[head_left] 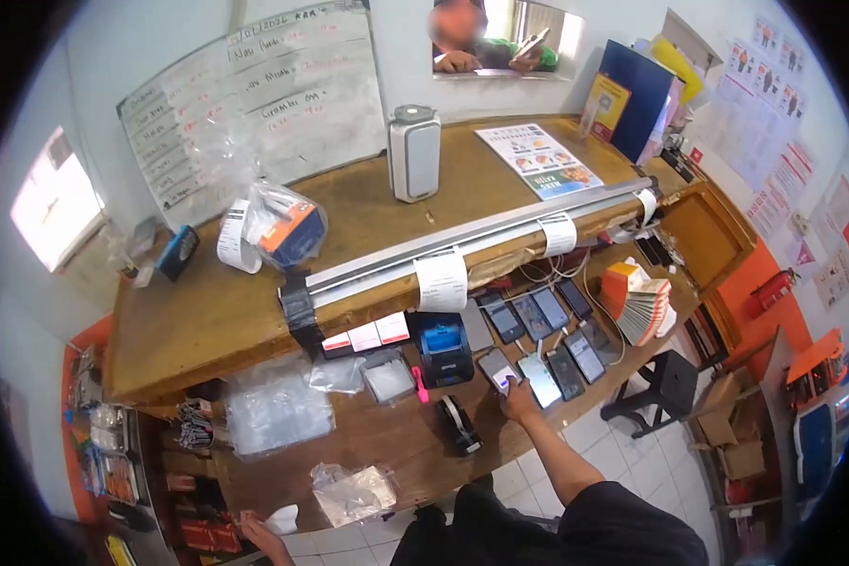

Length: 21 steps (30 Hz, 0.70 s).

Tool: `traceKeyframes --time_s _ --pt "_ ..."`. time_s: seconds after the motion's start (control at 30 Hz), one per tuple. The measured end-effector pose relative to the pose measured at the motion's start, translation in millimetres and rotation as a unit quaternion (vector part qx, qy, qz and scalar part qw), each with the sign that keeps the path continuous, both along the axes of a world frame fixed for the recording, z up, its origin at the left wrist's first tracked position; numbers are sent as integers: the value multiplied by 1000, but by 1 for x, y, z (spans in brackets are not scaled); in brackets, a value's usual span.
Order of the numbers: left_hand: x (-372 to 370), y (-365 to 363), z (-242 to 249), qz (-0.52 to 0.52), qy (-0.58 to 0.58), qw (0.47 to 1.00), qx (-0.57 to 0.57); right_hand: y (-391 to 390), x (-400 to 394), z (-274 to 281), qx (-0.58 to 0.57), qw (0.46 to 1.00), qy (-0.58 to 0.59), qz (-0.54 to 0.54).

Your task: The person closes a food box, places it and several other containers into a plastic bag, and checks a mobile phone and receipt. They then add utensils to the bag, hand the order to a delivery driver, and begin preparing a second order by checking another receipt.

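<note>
My right hand [519, 403] reaches over the wooden desk, a fingertip on the lit screen of a smartphone [497, 369]. It grips nothing; its other fingers are partly hidden. Next to it lies another phone with a bright screen [540, 379]. Several more phones, such as a dark one [565, 373], lie in rows behind. At the lower left, my left hand [266, 540] is closed on a small white piece of paper [283, 519]. Near that hand, a clear plastic packet [354, 494] rests on the desk's front edge.
A tape dispenser [458, 424], a blue-and-black printer [445, 349] and plastic bags [278, 415] lie on the desk. Stacked orange-white booklets [636, 304] stand right. The raised counter [349, 241] runs behind. A black stool [653, 389] is at right. Beyond the window, a person [491, 57] holds a phone.
</note>
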<state>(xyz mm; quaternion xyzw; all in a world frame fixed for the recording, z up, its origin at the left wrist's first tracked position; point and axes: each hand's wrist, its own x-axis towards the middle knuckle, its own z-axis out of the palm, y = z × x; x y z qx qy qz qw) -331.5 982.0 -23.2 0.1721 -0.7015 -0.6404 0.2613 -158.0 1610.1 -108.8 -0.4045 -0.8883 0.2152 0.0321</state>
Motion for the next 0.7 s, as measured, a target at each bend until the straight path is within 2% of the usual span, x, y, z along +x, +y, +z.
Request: traceKeyframes --time_s 0.07,0.13,0.17,0.2,0.23,0.3,0.33,0.4,0.43,0.53,0.57,0.6,0.67,0.7 --pt "34 41 68 -60 -31 987 -145 -25 -9 42 -12 998 67 17" --pt "60 93 110 -97 -39 963 -246 -62 -24 108 -192 965 134 117" --pt "71 118 121 -106 -28 954 -277 -88 -30 133 -341 919 120 155" --pt "82 145 131 -116 -18 944 -309 -113 -26 159 -437 844 186 247" --pt "91 179 142 -137 -33 955 -260 -141 -26 177 -539 766 185 296" --pt "103 260 171 -167 -45 974 -149 -177 -20 211 -720 609 71 326" --pt "108 293 182 -178 -40 979 -85 -183 -20 209 -690 632 99 339" --pt "115 325 186 -269 20 952 -144 -182 -20 203 -617 679 162 364" --pt "116 336 187 -315 50 932 -173 -166 -23 204 -604 677 139 396" --pt "128 349 182 -347 65 909 -223 -138 -1 216 -805 547 82 217" --pt "131 351 177 -318 30 921 -224 -131 -2 202 -894 396 62 202" --pt "132 352 174 -310 26 921 -234 -124 3 192 -914 376 40 151" --pt "133 357 179 -291 17 922 -253 -106 10 216 -943 330 -7 49" --pt "132 357 175 -289 28 922 -257 -99 10 214 -943 326 1 68"
